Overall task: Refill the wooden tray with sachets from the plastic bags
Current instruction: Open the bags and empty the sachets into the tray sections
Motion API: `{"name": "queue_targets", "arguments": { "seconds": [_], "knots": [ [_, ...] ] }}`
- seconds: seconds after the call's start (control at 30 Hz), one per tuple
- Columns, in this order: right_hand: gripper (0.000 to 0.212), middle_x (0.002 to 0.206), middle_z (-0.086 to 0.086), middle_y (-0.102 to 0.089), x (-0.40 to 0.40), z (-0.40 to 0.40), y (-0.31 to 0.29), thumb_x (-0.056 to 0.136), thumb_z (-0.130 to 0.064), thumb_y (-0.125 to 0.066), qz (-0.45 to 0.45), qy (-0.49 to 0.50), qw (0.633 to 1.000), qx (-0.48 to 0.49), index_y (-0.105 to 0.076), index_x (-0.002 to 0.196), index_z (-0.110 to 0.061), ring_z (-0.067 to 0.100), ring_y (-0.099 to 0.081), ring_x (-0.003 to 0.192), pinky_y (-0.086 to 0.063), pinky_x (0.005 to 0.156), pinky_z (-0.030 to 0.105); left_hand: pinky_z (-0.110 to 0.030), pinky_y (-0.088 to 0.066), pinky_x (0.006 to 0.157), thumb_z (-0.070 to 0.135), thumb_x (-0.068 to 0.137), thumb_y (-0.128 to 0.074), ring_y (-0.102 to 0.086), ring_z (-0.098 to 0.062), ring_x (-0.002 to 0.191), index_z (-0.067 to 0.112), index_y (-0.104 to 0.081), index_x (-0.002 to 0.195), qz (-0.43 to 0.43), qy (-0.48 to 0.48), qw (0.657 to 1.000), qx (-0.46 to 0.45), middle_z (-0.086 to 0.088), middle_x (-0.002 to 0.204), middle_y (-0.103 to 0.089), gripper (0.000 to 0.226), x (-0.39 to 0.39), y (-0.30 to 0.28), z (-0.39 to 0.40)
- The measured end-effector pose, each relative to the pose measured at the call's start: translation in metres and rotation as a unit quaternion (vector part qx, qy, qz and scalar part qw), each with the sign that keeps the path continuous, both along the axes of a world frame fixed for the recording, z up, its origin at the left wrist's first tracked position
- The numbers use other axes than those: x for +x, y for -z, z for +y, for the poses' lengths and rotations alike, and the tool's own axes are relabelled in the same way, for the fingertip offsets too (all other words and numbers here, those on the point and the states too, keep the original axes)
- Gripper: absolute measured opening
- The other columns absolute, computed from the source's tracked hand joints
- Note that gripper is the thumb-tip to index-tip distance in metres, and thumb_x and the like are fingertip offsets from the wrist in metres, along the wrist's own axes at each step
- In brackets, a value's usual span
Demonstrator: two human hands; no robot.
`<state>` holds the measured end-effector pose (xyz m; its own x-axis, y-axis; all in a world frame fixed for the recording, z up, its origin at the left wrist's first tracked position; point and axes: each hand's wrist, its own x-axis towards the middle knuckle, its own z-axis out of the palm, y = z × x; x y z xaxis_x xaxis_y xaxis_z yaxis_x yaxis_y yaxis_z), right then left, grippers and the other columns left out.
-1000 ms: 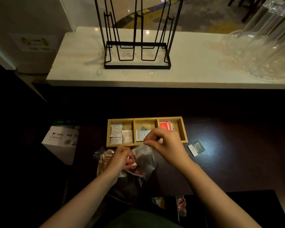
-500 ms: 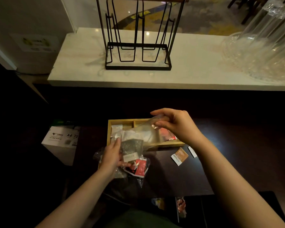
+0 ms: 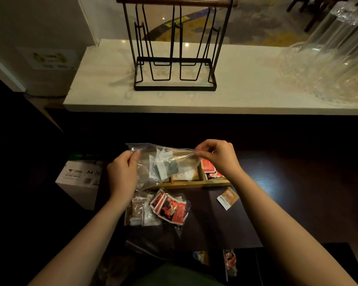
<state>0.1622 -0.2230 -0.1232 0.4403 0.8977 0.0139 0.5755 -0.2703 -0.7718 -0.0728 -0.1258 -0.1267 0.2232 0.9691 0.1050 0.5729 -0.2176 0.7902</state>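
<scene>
A clear plastic bag with a few white and dark sachets inside hangs above the wooden tray. My left hand pinches its left top edge and my right hand pinches its right top edge, stretching the mouth between them. The bag hides the tray's left and middle compartments; red sachets show in the right one. Near me on the dark table lie a bag of red sachets and a bag of brown and white sachets. A single brown sachet lies right of them.
A white A4 paper box stands left of the table. Behind is a raised white counter with a black wire rack and clear glassware at the right. Printed leaflets lie at the near edge.
My left hand rose from the bags on the table and took the left edge of the clear bag. Both hands now hold it spread higher above the tray.
</scene>
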Motion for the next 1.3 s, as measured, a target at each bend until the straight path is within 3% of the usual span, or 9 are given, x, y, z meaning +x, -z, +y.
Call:
{"name": "queue_targets", "arguments": {
  "seconds": [0.13,0.23,0.37,0.43,0.63,0.9,1.3],
  "knots": [
    [0.006,0.070,-0.009,-0.067,-0.003,0.001,0.012,0.079,-0.018,-0.074,0.029,0.010,1.000,-0.001,-0.072,0.084,-0.021,-0.001,-0.061,0.063,-0.046,0.061,0.009,-0.026,-0.030,0.047,0.027,0.094,-0.054,-0.048,-0.022,0.051,0.002,-0.054,0.064,0.013,0.012,0.999,0.042,-0.005,0.053,-0.048,0.039,0.003,-0.005,0.007],
    [0.005,0.069,-0.004,-0.069,-0.005,0.000,0.018,0.080,-0.015,-0.072,0.044,0.029,0.999,-0.006,-0.072,0.085,-0.017,0.000,-0.063,0.063,-0.051,0.062,0.012,-0.018,-0.030,0.043,0.026,0.093,-0.056,-0.038,-0.012,0.046,0.010,-0.046,0.058,0.013,0.022,0.998,0.051,0.004,0.049,-0.039,0.040,0.008,-0.012,0.009],
    [0.005,0.072,0.004,-0.070,-0.004,-0.002,0.026,0.082,-0.010,-0.069,0.088,0.028,0.996,-0.017,-0.070,0.087,-0.012,0.013,-0.068,0.068,-0.058,0.070,0.031,-0.012,-0.035,0.046,0.024,0.092,-0.059,-0.036,-0.008,0.045,0.015,-0.043,0.056,-0.005,0.037,0.998,0.056,0.006,0.049,-0.037,0.040,0.014,-0.020,0.008],
    [0.005,0.071,0.006,-0.069,-0.004,-0.002,0.028,0.083,-0.009,-0.069,0.096,0.028,0.995,-0.019,-0.069,0.088,-0.011,0.014,-0.067,0.067,-0.057,0.070,0.034,-0.012,-0.035,0.046,0.025,0.091,-0.060,-0.037,-0.008,0.045,0.012,-0.046,0.058,-0.008,0.039,0.998,0.054,0.005,0.049,-0.039,0.038,0.016,-0.023,0.008],
    [0.007,0.064,-0.001,-0.065,-0.003,-0.001,0.031,0.083,-0.004,-0.068,0.128,0.029,0.991,-0.016,-0.068,0.088,-0.009,0.000,-0.062,0.056,-0.052,0.060,0.017,-0.011,-0.035,0.047,0.028,0.087,-0.063,-0.036,-0.009,0.045,0.006,-0.049,0.059,-0.027,0.047,0.997,0.062,0.004,0.048,-0.039,0.039,0.022,-0.032,0.011],
    [0.011,0.075,0.013,-0.067,-0.001,-0.002,0.039,0.085,0.000,-0.062,0.169,0.021,0.985,-0.014,-0.065,0.094,-0.006,0.018,-0.067,0.068,-0.059,0.071,0.035,-0.011,-0.035,0.046,0.028,0.086,-0.065,-0.037,-0.008,0.045,0.011,-0.050,0.060,-0.045,0.064,0.995,0.064,0.005,0.049,-0.040,0.035,0.028,-0.041,0.009],
    [0.019,0.077,0.006,-0.066,-0.003,-0.005,0.043,0.087,0.001,-0.060,0.194,0.025,0.981,-0.009,-0.063,0.104,-0.005,0.008,-0.067,0.068,-0.059,0.070,0.026,-0.011,-0.037,0.046,0.027,0.085,-0.067,-0.044,-0.008,0.043,0.012,-0.053,0.063,-0.051,0.083,0.993,0.074,0.005,0.049,-0.045,0.030,0.038,-0.052,0.008]
  ]
}}
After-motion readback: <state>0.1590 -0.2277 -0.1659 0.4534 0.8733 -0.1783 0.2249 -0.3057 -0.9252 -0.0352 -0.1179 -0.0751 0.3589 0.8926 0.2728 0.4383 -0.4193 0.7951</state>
